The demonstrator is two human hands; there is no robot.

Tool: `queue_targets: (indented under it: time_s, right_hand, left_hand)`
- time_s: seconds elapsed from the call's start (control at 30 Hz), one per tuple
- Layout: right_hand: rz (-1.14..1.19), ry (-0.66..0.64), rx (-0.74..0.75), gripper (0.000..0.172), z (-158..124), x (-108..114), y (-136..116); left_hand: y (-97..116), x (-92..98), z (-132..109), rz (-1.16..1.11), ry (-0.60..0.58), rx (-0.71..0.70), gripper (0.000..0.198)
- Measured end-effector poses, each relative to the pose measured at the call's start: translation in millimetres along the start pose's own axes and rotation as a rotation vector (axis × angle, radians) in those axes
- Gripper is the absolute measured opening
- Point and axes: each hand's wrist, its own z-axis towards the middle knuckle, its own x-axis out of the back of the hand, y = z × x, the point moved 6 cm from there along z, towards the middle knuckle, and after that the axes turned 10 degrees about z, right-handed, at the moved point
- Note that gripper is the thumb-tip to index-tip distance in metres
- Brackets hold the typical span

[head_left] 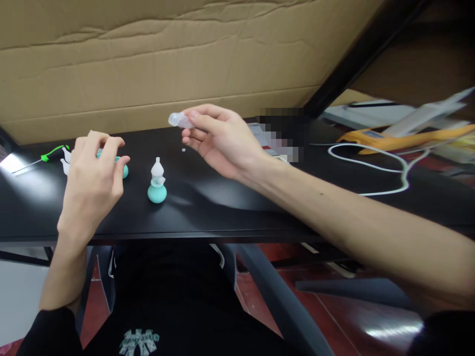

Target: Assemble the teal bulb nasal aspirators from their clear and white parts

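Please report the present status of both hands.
Right hand holds clear plastic piece. Left hand by teal piece, contact unclear. Teal-and-white stack upright between hands.

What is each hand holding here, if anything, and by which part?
The right hand pinches a translucent piece by one end, its rounded end sticking out. Whether the left hand holds the turquoise pieces behind it cannot be told.

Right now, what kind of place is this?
Probably a work desk, maybe in a workshop: there's a black table, a big cardboard sheet along its far side, and a small teal-and-white piece standing on top.
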Motion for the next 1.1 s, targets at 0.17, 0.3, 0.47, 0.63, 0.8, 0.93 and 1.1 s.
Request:
queue_targets:
  time_s: [0.17,0.3,0.47,0.63,0.8,0.93,1.1]
  right_hand:
    - [-0.011,0.012,-0.036,0.011,-3,-3,7]
    - [-0.003,-0.012,-0.048,0.012,-5,-7,8]
    - [-0.026,-0.018,-0.048,0.014,-7,-8,8]
    - [-0.04,-0.031,-0.055,0.019,-9,-9,9]
    - [-0.064,-0.066,-0.026,0.025,-9,-11,9]
    - [-0.107,-0.121,-0.03,0.031,-11,-13,14]
    - [-0.104,-0.148,-0.043,0.034,-13,-16,20]
  left_hand:
    - [1,9.0,1,-0.075,0.061,0.019,0.021]
    - [1,19.6,0,-0.061,0.136,0.034,0.019]
    - [-6,16.1,1,-0.029,0.075,0.052,0.018]
    - [-9,-4.4,3,0.008,-0.085,0.02,0.021]
    - [-10,-14.0,5,0.105,-0.23,0.037,0.031]
    - [-11,-18.0,3,0.16,-0.313,0.051,0.035]
    - [-7,-25.5,-1,0.187,-0.368,-0.069,0.031]
